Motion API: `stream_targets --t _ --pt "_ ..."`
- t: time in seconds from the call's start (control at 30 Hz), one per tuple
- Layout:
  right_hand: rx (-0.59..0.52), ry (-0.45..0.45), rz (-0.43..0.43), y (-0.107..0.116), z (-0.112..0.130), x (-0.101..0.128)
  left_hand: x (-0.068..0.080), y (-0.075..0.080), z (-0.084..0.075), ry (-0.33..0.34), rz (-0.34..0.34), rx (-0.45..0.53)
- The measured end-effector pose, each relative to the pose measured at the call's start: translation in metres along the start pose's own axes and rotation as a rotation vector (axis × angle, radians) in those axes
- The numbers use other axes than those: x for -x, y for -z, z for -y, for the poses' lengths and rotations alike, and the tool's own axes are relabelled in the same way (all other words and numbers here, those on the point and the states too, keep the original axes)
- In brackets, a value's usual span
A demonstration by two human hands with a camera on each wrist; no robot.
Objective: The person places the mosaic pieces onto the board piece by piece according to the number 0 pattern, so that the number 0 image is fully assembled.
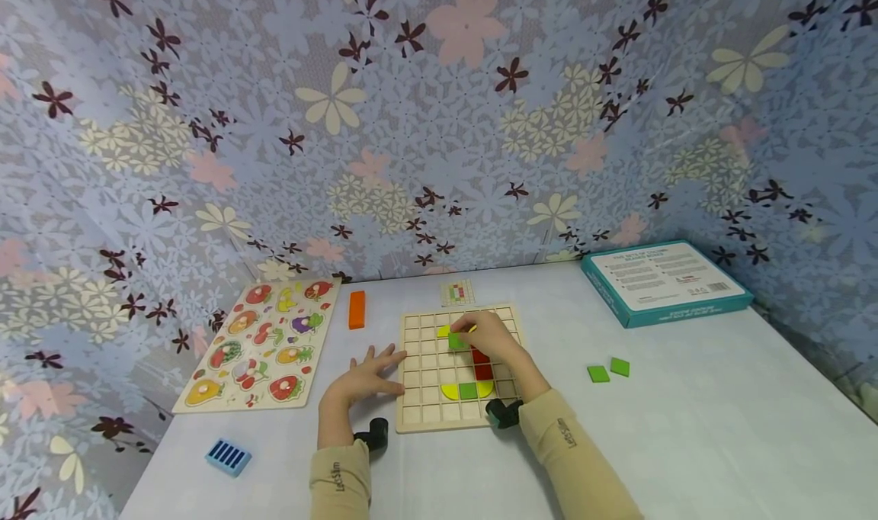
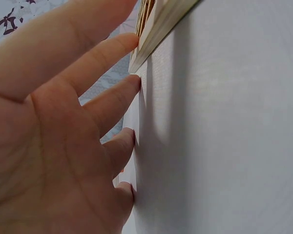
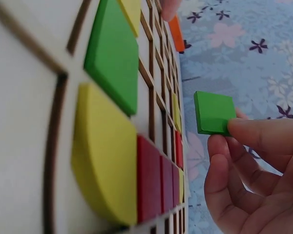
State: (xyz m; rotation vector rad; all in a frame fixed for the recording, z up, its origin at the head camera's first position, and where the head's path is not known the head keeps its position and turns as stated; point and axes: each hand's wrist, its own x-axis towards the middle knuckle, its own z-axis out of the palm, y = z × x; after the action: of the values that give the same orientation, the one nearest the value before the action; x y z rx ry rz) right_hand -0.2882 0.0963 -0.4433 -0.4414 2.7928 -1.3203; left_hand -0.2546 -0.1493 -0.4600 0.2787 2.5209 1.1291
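Note:
Between thumb and fingers, my right hand [image 1: 490, 337] pinches a green square tile [image 3: 215, 113], raised over the wooden grid board [image 1: 421, 371]. Lying in the grid are red tiles [image 1: 483, 370], another green square tile [image 3: 112, 56] and yellow rounded tiles [image 3: 105, 158]. Part of the far row is hidden behind the right hand. My left hand [image 1: 363, 380] is spread at the board's left side, holding nothing. In the left wrist view its fingers are extended, some tips on the white tabletop and one at the board's edge [image 2: 161, 31].
Two loose green tiles [image 1: 599, 373] lie right of the board, with a teal box [image 1: 675, 284] behind them. A small pattern card [image 1: 457, 293] lies beyond the board. To the left are an orange block [image 1: 357, 309], a fruit puzzle board [image 1: 261, 345] and a blue block [image 1: 229, 457].

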Motion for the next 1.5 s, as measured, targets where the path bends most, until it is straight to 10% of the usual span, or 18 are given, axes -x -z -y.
stream_targets --t 1.5 --pt "0.312 -0.024 0.097 -0.016 0.004 -0.019 -0.002 -0.001 0.005 -0.007 -0.001 0.011"
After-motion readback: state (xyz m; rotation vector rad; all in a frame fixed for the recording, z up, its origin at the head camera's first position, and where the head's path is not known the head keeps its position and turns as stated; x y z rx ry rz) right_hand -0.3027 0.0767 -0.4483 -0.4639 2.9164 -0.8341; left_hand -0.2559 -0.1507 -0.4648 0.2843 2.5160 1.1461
